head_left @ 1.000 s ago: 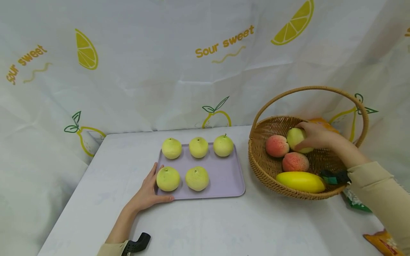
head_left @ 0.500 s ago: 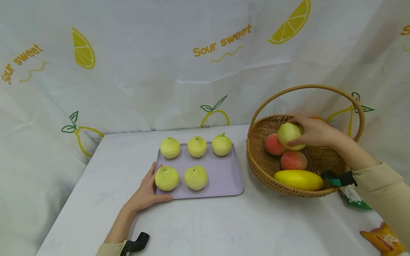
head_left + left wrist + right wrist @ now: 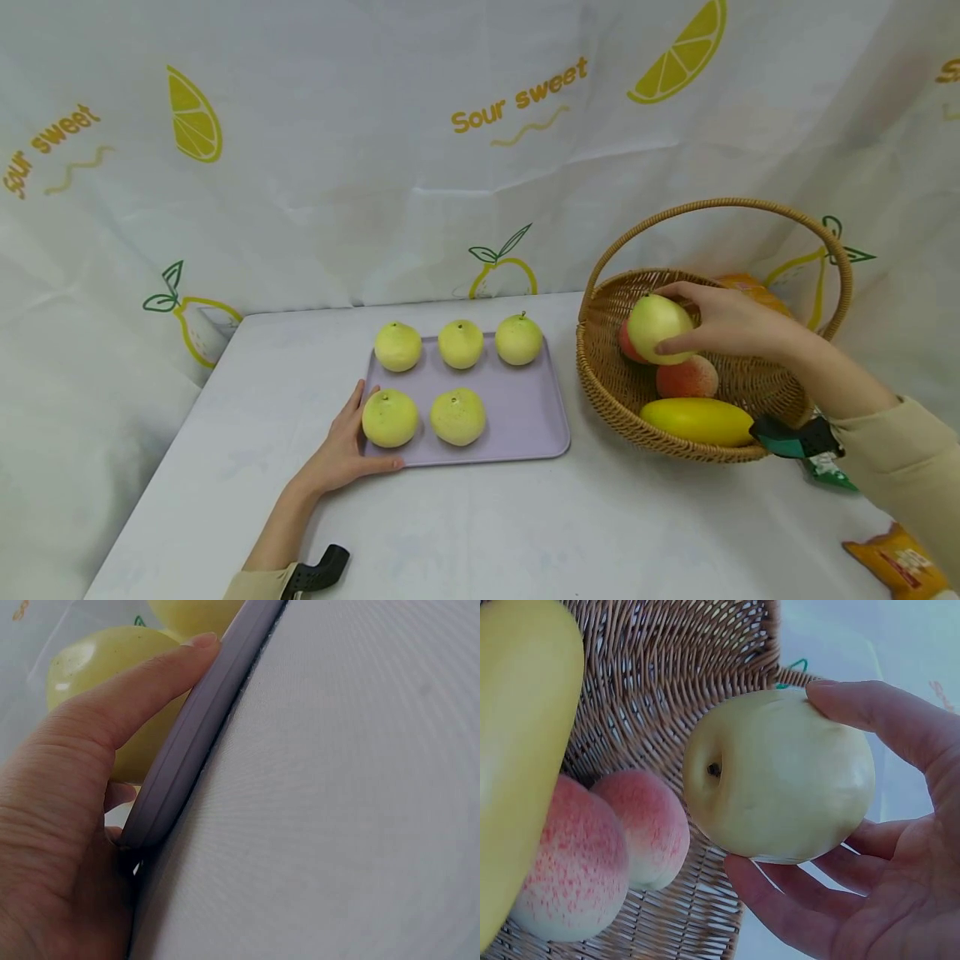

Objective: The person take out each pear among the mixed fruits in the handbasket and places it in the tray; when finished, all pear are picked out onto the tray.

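Note:
My right hand (image 3: 738, 321) holds a round pale yellow pear (image 3: 660, 329), thumb on one side and fingers on the other. In the right wrist view the pear (image 3: 780, 776) shows its dimpled end, and two peaches (image 3: 574, 870) lie below it in the wicker basket (image 3: 611, 408). In the head view the pear covers much of one peach. At the front left corner of the lilac tray (image 3: 525, 417), my left hand (image 3: 341, 454) grips the rim, its thumb (image 3: 150, 686) lying along the front edge. Several similar pears (image 3: 459, 417) sit on the tray in two rows.
A long yellow fruit (image 3: 697, 421) lies at the front of the basket, under its tall arched handle (image 3: 720, 202). An orange packet (image 3: 896, 562) and a green packet (image 3: 828, 471) lie at the right. A printed cloth (image 3: 337, 167) hangs behind the table.
My right hand has lifted the pear from among the fruit in the basket and moved it left, over the peaches. The left hand stays at the tray corner.

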Demonstrator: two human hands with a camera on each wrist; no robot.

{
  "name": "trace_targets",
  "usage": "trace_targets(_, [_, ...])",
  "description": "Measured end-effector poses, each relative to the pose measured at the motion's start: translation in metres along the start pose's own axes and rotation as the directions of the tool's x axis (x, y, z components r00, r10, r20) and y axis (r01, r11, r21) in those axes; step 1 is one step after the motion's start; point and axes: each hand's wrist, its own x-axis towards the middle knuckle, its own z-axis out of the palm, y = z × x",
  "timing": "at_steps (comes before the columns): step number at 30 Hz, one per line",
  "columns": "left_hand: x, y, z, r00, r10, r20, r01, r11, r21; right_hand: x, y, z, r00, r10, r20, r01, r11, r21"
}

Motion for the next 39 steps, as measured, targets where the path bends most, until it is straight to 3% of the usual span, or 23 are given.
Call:
trace_targets(17, [0.0,-0.001,0.001,1.0,-0.018,0.007,0.018,1.0,-0.001,-0.018,-0.029,0.01,0.997,-0.065,-0.041,0.067,0.997,0.047])
trace_targets(39, [-0.001,0.002,0.0,1.0,-0.014,0.006,0.014,1.0,-0.009,-0.025,-0.073,0.026,0.986,-0.16,-0.05,0.167,0.953,0.252])
